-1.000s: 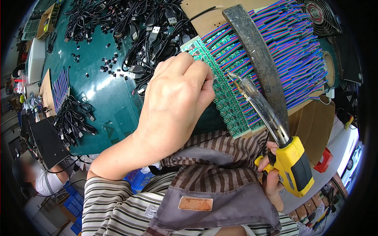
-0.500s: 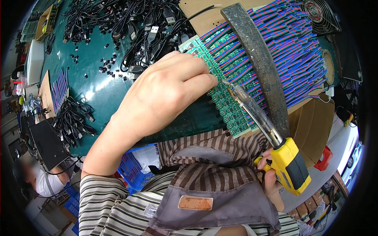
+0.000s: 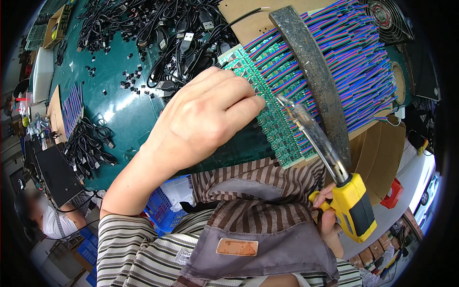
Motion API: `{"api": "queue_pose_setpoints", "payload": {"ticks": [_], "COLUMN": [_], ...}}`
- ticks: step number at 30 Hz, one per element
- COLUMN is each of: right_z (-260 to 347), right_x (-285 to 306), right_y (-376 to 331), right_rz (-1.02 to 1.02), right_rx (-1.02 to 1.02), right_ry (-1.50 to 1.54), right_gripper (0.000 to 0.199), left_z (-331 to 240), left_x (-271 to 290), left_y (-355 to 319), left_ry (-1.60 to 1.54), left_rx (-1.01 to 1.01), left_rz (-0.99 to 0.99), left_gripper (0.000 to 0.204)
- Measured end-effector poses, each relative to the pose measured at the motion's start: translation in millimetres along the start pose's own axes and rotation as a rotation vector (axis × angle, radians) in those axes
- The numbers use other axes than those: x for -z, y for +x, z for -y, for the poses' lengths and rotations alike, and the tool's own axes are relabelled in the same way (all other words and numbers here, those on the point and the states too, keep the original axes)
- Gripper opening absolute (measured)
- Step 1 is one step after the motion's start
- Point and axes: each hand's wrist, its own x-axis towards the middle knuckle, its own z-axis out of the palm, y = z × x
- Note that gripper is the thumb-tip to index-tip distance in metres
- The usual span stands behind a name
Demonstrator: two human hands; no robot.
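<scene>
My left hand (image 3: 205, 115) is closed over the left edge of a panel of green circuit boards (image 3: 279, 138), its fingertips pinched together at the boards. Whatever those fingers hold is hidden beneath them. My right hand (image 3: 327, 221) is wrapped round the grip of a yellow-and-black soldering gun (image 3: 355, 208). The gun's long metal barrel slants up and left, and its tip is just right of my left fingers, above the boards. Rows of blue, red and black wires (image 3: 354, 91) run from the boards toward the right. Across them lies a dark curved metal bar (image 3: 318, 71).
Black USB cables (image 3: 177, 52) are heaped on the green table (image 3: 112, 136), with small black parts (image 3: 131, 81) scattered beside them. A fan (image 3: 386, 16) stands at the far right. Below the table edge is a blue basket (image 3: 162, 210). Another person (image 3: 57, 217) sits at the left.
The soldering gun's tip has shifted slightly right, away from my left fingertips, and its yellow body has dropped a little. My left hand stays at nearly the same spot.
</scene>
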Motion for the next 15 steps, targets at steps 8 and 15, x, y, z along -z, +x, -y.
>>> {"api": "queue_pose_setpoints", "payload": {"ticks": [8,15], "right_z": [-15,-12], "right_x": [2,1], "right_y": [-4,0], "right_rz": [0.035,0.087], "right_rx": [0.105,0.162], "right_ry": [-0.025,0.009], "right_gripper": [0.062,0.058], "left_z": [0,0], "left_x": [1,13], "left_y": [2,8], "left_ry": [-0.001,0.056], "left_rx": [-0.005,-0.013], "left_rz": [0.010,0.055], "left_gripper": [0.023,0.020]}}
